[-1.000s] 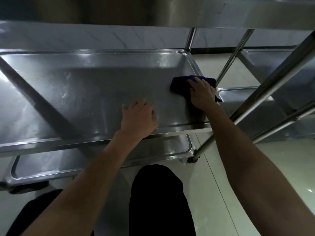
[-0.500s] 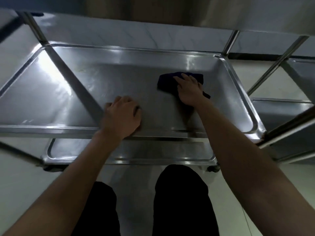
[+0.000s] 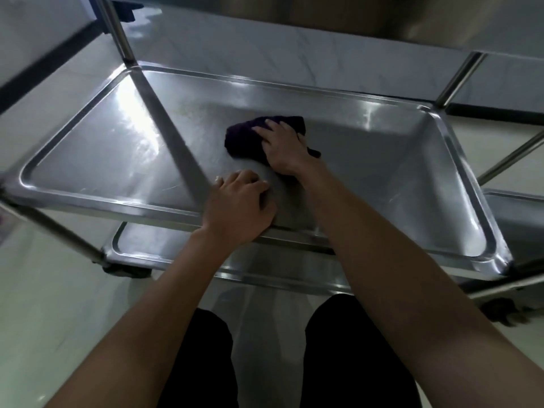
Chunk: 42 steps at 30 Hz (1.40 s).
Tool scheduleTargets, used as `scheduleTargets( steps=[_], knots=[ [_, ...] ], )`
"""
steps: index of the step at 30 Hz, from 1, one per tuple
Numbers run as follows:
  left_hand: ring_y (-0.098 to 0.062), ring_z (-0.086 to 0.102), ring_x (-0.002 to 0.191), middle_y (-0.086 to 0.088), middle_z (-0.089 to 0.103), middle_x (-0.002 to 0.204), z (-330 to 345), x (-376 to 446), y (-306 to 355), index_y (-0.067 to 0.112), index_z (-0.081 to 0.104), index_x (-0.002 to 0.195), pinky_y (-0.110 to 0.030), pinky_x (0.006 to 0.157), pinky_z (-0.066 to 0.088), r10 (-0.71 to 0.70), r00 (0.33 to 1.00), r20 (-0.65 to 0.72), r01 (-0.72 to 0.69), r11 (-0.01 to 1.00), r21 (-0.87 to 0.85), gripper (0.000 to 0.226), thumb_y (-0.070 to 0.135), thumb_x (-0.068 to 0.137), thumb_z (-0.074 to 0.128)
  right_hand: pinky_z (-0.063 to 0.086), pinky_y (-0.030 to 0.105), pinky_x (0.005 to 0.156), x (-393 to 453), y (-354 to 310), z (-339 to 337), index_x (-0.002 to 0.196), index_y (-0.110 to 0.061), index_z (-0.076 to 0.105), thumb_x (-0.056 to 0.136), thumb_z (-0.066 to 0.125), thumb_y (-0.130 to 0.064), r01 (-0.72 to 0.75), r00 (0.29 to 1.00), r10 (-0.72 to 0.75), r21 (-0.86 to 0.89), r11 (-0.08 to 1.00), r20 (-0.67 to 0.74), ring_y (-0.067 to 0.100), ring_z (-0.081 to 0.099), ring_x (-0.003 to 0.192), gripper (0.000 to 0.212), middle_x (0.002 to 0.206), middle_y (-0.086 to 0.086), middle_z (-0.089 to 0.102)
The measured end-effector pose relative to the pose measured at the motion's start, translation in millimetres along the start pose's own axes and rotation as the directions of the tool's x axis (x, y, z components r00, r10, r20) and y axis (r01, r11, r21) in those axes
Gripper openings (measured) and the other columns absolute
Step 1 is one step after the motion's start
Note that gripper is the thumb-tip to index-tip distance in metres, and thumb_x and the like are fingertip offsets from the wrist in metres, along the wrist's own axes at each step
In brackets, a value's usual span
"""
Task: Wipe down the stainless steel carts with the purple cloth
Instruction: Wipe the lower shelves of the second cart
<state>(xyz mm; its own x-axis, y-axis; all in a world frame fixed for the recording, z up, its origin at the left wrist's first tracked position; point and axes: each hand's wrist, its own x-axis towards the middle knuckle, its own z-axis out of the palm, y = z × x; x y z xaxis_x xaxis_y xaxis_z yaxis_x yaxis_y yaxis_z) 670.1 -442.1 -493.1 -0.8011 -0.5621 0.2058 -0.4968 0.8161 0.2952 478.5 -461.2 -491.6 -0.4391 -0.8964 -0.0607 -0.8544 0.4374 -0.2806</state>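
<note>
A stainless steel cart's middle shelf (image 3: 382, 178) fills the view, a shallow tray with a raised rim. The dark purple cloth (image 3: 244, 139) lies bunched near the shelf's middle. My right hand (image 3: 282, 148) presses flat on the cloth's right part, fingers spread and pointing left. My left hand (image 3: 238, 207) rests on the shelf near its front rim, just in front of the cloth, fingers loosely bent on the steel and holding nothing.
A lower shelf (image 3: 164, 251) shows under the front rim. Upright posts stand at the back left (image 3: 117, 33) and back right (image 3: 459, 78). A second cart's shelf (image 3: 518, 213) is at the right. A caster (image 3: 126, 270) sits on the pale floor; my dark-trousered legs are below.
My right hand has slid the cloth leftward from the shelf's right edge toward its middle. My left hand stayed near the front rim. The view has swung so more of the shelf's left side shows.
</note>
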Motion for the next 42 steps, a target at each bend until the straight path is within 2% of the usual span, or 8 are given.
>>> scheduleTargets(
  steps=[7, 13, 16, 21, 30, 35, 39, 42],
  knots=[
    [-0.025, 0.043, 0.136, -0.004, 0.053, 0.142, 4, -5, 4, 0.022, 0.063, 0.127, -0.056, 0.111, 0.033, 0.022, 0.998, 0.061, -0.026, 0.998, 0.054, 0.046, 0.051, 0.095, 0.049, 0.016, 0.051, 0.121, -52, 28, -2, 0.152, -0.035, 0.034, 0.107, 0.032, -0.031, 0.018, 1.0, -0.018, 0.028, 0.999, -0.026, 0.022, 0.014, 0.152, 0.046, 0.165, -0.006, 0.02],
    [-0.025, 0.053, 0.12, 0.002, 0.062, 0.127, 5, -28, 28, 0.024, 0.072, 0.103, -0.049, 0.101, 0.046, 0.014, 1.0, -0.001, -0.014, 0.999, -0.041, 0.054, 0.07, 0.088, 0.048, 0.01, 0.049, 0.123, -114, 67, -5, 0.153, -0.037, 0.032, 0.107, 0.032, -0.032, -0.055, 0.998, 0.057, 0.067, 0.996, -0.038, 0.019, 0.009, 0.153, 0.046, 0.166, -0.008, 0.017],
    [-0.026, 0.053, 0.12, 0.003, 0.063, 0.124, 9, -37, 46, 0.026, 0.073, 0.106, -0.052, 0.103, 0.042, 0.076, 0.995, 0.063, -0.077, 0.997, 0.017, 0.07, 0.084, 0.078, 0.045, 0.012, 0.048, 0.123, -140, 75, -9, 0.153, -0.037, 0.033, 0.107, 0.033, -0.031, -0.082, 0.995, 0.086, 0.075, 0.994, -0.051, 0.02, 0.01, 0.153, 0.046, 0.165, -0.007, 0.018],
    [-0.026, 0.054, 0.119, 0.003, 0.064, 0.124, 11, -33, 56, 0.027, 0.075, 0.108, -0.05, 0.102, 0.042, 0.053, 0.997, 0.058, -0.055, 0.998, 0.023, 0.064, 0.079, 0.073, 0.062, 0.014, 0.047, 0.124, -190, 86, -16, 0.152, -0.036, 0.035, 0.107, 0.035, -0.028, -0.125, 0.99, 0.13, 0.086, 0.988, -0.056, 0.019, 0.012, 0.153, 0.046, 0.165, -0.008, 0.021],
    [-0.03, 0.05, 0.125, -0.001, 0.061, 0.127, 19, -26, 76, 0.025, 0.071, 0.114, -0.055, 0.107, 0.039, 0.056, 0.996, 0.074, -0.057, 0.998, 0.02, 0.066, 0.079, 0.077, 0.059, 0.014, 0.044, 0.124, -260, 125, -27, 0.15, -0.033, 0.041, 0.106, 0.037, -0.025, -0.253, 0.953, 0.266, 0.108, 0.962, -0.142, 0.021, 0.016, 0.152, 0.044, 0.163, -0.006, 0.027],
    [-0.028, 0.052, 0.12, -0.002, 0.062, 0.125, 25, -13, 97, 0.025, 0.071, 0.109, -0.047, 0.098, 0.043, 0.055, 0.993, 0.102, -0.058, 0.998, 0.024, 0.064, 0.079, 0.077, 0.059, 0.019, 0.05, 0.122, -278, 159, -37, 0.151, -0.032, 0.04, 0.106, 0.036, -0.025, -0.405, 0.891, 0.412, 0.077, 0.911, -0.191, 0.026, 0.018, 0.152, 0.046, 0.164, -0.001, 0.026],
    [-0.03, 0.055, 0.113, -0.004, 0.064, 0.111, 29, -3, 116, 0.024, 0.072, 0.098, -0.044, 0.087, 0.045, 0.068, 0.992, 0.103, -0.073, 0.997, 0.04, 0.061, 0.08, 0.074, 0.062, 0.02, 0.049, 0.121, -286, 185, -45, 0.151, -0.029, 0.04, 0.106, 0.035, -0.025, -0.497, 0.835, 0.496, 0.058, 0.866, -0.239, 0.029, 0.022, 0.15, 0.046, 0.163, 0.004, 0.028],
    [-0.03, 0.053, 0.115, -0.003, 0.063, 0.11, 32, 0, 129, 0.025, 0.072, 0.094, -0.045, 0.088, 0.043, 0.063, 0.992, 0.105, -0.068, 0.997, 0.043, 0.058, 0.079, 0.075, 0.062, 0.023, 0.049, 0.12, -289, 196, -47, 0.15, -0.027, 0.043, 0.105, 0.036, -0.024, -0.527, 0.803, 0.524, 0.07, 0.847, -0.285, 0.031, 0.026, 0.148, 0.045, 0.161, 0.006, 0.032]
  ],
)
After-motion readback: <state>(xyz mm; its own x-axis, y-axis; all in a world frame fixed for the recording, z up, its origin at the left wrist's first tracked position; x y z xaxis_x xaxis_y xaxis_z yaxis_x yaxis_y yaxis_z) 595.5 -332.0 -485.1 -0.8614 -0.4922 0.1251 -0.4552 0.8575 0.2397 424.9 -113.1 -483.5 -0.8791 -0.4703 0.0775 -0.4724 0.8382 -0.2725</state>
